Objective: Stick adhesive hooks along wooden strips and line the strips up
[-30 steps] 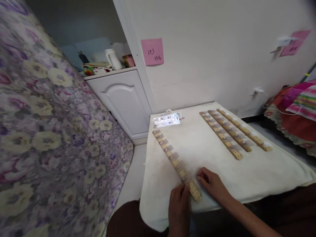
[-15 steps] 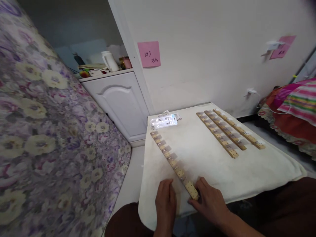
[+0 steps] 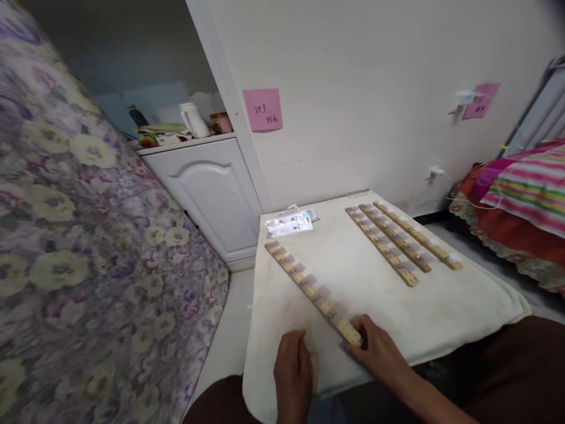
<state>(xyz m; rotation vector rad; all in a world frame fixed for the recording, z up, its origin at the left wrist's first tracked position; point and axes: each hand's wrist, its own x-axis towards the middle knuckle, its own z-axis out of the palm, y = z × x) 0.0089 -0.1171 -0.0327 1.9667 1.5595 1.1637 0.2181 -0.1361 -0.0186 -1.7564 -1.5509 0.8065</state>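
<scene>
A long wooden strip [image 3: 304, 287] lies slantwise on the cloth-covered table [image 3: 291, 347]. Small holes and a row of metal fittings run along it. My right hand [image 3: 375, 347] grips its near end between thumb and fingers. To the left of that end, my left hand [image 3: 293, 368] rests by the table's front edge, fingers curled in and apart from the strip; I see nothing in it. On the right side of the table lie several similar pieces: a left strip [image 3: 382, 244], a middle strip [image 3: 397, 238] and a right strip [image 3: 419, 235].
Clear plastic packaging [image 3: 289, 224] with small metal parts sits at the table's far left corner. Behind is a wall with a pink note [image 3: 263, 110]. A flowered curtain [image 3: 110, 265] hangs at left, beside a white cabinet [image 3: 212, 194]. A bed [image 3: 516, 218] stands at right.
The near end of the held strip has shifted right and slightly up with my right hand. My left hand stays curled by the edge. The view has moved slightly.
</scene>
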